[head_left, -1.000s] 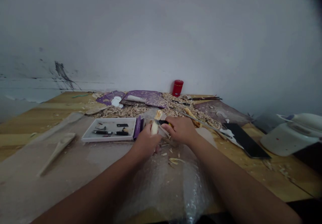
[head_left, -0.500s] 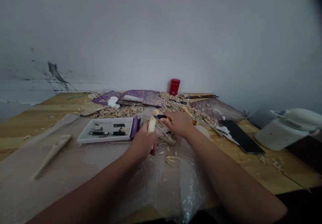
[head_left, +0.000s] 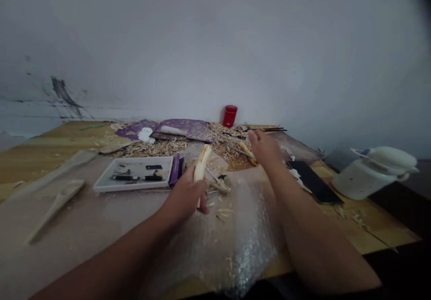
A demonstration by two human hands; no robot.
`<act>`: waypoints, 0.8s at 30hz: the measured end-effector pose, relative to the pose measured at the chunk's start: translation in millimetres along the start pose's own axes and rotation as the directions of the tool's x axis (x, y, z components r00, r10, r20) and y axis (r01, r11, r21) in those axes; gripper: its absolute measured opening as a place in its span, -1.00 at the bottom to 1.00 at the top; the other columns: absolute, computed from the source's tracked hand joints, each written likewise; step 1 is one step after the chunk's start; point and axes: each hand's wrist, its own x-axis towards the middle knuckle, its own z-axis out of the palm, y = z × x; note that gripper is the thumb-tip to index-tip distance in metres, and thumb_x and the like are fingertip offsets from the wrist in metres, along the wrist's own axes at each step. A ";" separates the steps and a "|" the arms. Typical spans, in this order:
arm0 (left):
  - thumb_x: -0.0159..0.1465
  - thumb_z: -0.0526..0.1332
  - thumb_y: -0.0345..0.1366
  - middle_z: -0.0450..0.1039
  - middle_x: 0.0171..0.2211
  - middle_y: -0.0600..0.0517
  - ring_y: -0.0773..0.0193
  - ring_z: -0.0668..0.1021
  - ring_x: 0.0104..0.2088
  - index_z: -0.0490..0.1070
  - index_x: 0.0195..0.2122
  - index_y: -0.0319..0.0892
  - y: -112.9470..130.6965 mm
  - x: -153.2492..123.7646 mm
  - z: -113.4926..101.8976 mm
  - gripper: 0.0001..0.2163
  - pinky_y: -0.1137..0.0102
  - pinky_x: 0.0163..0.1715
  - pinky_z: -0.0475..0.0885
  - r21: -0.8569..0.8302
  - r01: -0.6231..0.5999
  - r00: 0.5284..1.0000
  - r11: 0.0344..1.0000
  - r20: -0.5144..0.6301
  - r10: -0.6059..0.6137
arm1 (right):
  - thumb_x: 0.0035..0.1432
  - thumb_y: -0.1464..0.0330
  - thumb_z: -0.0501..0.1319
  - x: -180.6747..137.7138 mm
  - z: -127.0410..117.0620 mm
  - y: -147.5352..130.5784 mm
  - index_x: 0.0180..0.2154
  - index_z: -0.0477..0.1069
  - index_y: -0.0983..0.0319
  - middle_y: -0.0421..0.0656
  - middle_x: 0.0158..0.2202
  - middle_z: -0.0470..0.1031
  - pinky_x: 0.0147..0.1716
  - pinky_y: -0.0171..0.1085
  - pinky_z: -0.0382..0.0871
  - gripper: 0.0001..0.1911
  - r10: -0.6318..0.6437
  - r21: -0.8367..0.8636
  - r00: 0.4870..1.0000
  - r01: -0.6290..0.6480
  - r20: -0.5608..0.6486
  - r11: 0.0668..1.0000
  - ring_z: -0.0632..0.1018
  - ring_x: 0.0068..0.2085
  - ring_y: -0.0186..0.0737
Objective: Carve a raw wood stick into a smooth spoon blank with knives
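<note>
My left hand [head_left: 184,196] is closed around the lower end of a pale carved wooden piece [head_left: 201,163] and holds it upright over a sheet of bubble wrap [head_left: 237,232]. My right hand [head_left: 263,145] is stretched forward over the wood shavings [head_left: 232,140], beside a thin metal tool [head_left: 243,151]. I see only the back of that hand, so its fingers are hidden. A small dark tool [head_left: 222,178] and a wooden stick [head_left: 217,186] lie on the wrap just past my left hand.
A white tray [head_left: 101,186] with small dark tools sits left of centre, a purple sheet [head_left: 188,128] and a red can [head_left: 230,116] behind it. A black slab [head_left: 314,181] and a white appliance [head_left: 373,172] are at right. A wooden spoon blank [head_left: 55,205] lies at left.
My right hand has left the wooden piece and reached forward to the right over the shavings. The knife it held against the wood no longer shows in it. My left hand still grips the piece.
</note>
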 end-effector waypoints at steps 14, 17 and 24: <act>0.07 0.03 -0.30 0.15 -0.82 0.21 0.44 0.24 -0.79 0.19 -0.41 -0.19 2.4 17.7 -13.2 -0.91 0.55 -0.76 0.10 0.165 -0.068 0.989 0.984 -0.120 0.089 | 0.11 -0.01 -0.33 -46.1 -1.9 -56.1 -0.29 0.32 0.16 -0.15 -0.37 0.47 -0.47 -0.33 0.08 -0.42 -0.515 0.042 0.838 0.517 0.180 0.855 0.45 -0.33 -0.19; 0.08 0.01 -0.28 0.16 -0.80 0.19 0.42 0.26 -0.77 0.20 -0.43 -0.19 1.0 19.8 -15.3 -0.91 0.53 -0.75 0.11 0.262 -0.063 0.983 0.963 -0.151 0.105 | 0.10 -0.02 -0.32 -51.4 -4.3 -60.0 -0.26 0.32 0.15 -0.14 -0.34 0.47 -0.46 -0.32 0.08 -0.42 -0.564 0.066 0.802 0.563 0.198 0.824 0.45 -0.33 -0.18; 0.07 0.01 -0.29 0.21 -0.77 0.16 0.38 0.32 -0.74 0.23 -0.39 -0.16 2.5 14.7 -11.9 -0.89 0.51 -0.72 0.15 0.411 -0.008 0.972 0.911 -0.212 0.104 | 0.09 -0.03 -0.38 -46.9 -4.7 -58.9 -0.24 0.31 0.16 -0.12 -0.31 0.47 -0.45 -0.32 0.09 -0.36 -0.532 0.018 0.821 0.541 0.207 0.841 0.45 -0.31 -0.18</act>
